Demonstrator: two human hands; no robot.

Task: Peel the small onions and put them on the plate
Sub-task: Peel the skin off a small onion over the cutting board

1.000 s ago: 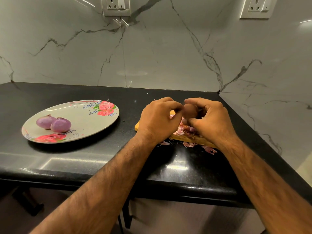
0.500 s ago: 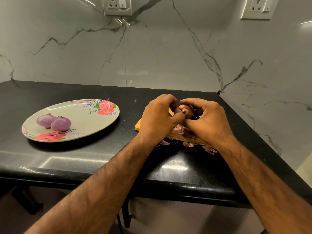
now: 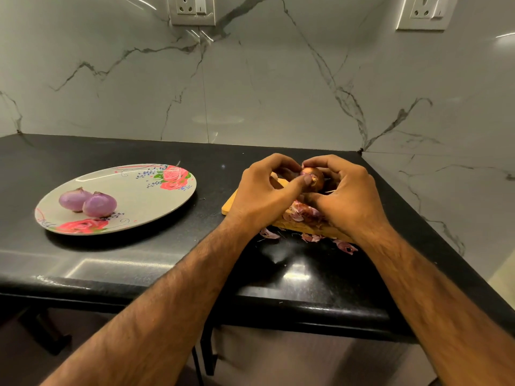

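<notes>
A small brown-skinned onion [image 3: 313,176] is held between both hands above a wooden cutting board [image 3: 229,206]. My left hand [image 3: 262,195] curls around it from the left, thumb pressed on its near end. My right hand [image 3: 348,199] grips it from the right, fingertips on its top. Two peeled purple onions [image 3: 87,201] lie side by side on the left part of a floral plate [image 3: 156,201]. Loose pink peels [image 3: 302,213] pile on the board under my hands.
More peel scraps [image 3: 344,246] lie on the black countertop [image 3: 139,254] near its front edge. A marble wall corner [image 3: 361,150] closes off the counter at the back right. Two wall sockets [image 3: 192,9] sit above.
The onion has been turned in my hands and its brown skin now shows more. Both hands shifted slightly; my left thumb moved onto the onion's near end.
</notes>
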